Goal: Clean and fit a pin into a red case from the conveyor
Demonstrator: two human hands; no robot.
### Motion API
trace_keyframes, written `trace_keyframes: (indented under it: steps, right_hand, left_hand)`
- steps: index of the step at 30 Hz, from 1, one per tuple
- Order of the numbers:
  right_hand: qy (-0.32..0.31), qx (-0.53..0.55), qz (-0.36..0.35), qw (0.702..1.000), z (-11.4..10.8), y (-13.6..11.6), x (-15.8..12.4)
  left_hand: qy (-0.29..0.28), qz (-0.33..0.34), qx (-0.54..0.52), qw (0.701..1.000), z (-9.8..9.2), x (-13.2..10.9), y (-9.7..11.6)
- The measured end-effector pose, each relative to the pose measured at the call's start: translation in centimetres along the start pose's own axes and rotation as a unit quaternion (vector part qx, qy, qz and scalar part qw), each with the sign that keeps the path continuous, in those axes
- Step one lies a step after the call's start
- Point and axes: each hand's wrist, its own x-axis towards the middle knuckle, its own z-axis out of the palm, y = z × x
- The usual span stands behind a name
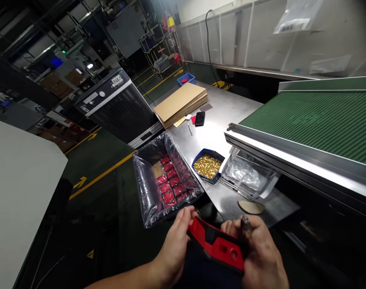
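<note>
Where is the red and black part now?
The red and black part is low in the head view, right of centre, held between the left hand and right hand.

Both hands (175, 241) (264, 253) face inward, the right's fingers curled.

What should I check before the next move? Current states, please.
1. Left hand on the red-and-black part: ok, at one end.
2. Right hand at that part's other end: ok.
3. Dark object in the right hand identified: cannot tell, blurred.
4. Blue tray stocked: ok, gold-coloured pieces inside.
5. Lined bin uncovered: ok, red pieces visible inside.
6. Bench free of loose items: not ok, black phone-like item lies there.
</note>
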Motion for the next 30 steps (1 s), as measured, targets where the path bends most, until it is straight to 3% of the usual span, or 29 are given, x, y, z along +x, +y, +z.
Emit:
trace_keyframes:
  steps: [1, 3, 5, 7, 10, 17, 19, 22, 26, 30]
  right_hand:
    - [0.012, 0.028, 0.035, 0.999, 0.0, -0.2, 0.3]
    - [0.02, 0.097, 0.106, 0.989, 0.0, -0.6, 0.9]
    - [0.015, 0.165, 0.174, 0.971, 0.1, -0.9, 1.2]
    - [0.016, 0.214, 0.217, 0.952, 0.2, -1.1, 1.3]
    - [0.017, 0.238, 0.227, 0.944, 0.3, -1.0, 1.2]
    - [-0.084, 0.219, 0.196, 0.952, 0.2, -0.8, 0.7]
    - [-0.124, 0.185, 0.179, 0.958, 0.1, -1.0, 0.8]
    - [-0.147, 0.085, 0.155, 0.973, 0.0, -1.6, 1.4]
    - [-0.124, -0.005, 0.132, 0.983, -0.2, -2.4, 2.5]
    - [-0.044, 0.052, 0.223, 0.973, -0.7, -1.4, 3.0]
  left_hand:
    - [-0.002, 0.111, 0.097, 0.989, -0.4, -0.2, -0.1]
    - [-0.043, 0.297, 0.251, 0.92, -0.8, -0.8, 0.3]
    - [-0.111, 0.379, 0.316, 0.863, -0.9, -1.4, 1.2]
    - [-0.178, 0.377, 0.311, 0.854, -0.5, -1.8, 2.1]
    - [-0.221, 0.328, 0.285, 0.873, 0.0, -2.2, 3.1]
    - [-0.187, 0.212, 0.238, 0.929, 0.0, -2.0, 1.7]
    - [-0.167, 0.226, 0.229, 0.932, -0.1, -1.8, 1.3]
    - [-0.154, 0.278, 0.278, 0.906, -0.3, -1.5, 1.7]
    - [-0.154, 0.257, 0.38, 0.875, -0.7, -1.9, 2.8]
    - [-0.128, 0.252, 0.35, 0.893, -0.9, -2.0, 2.5]
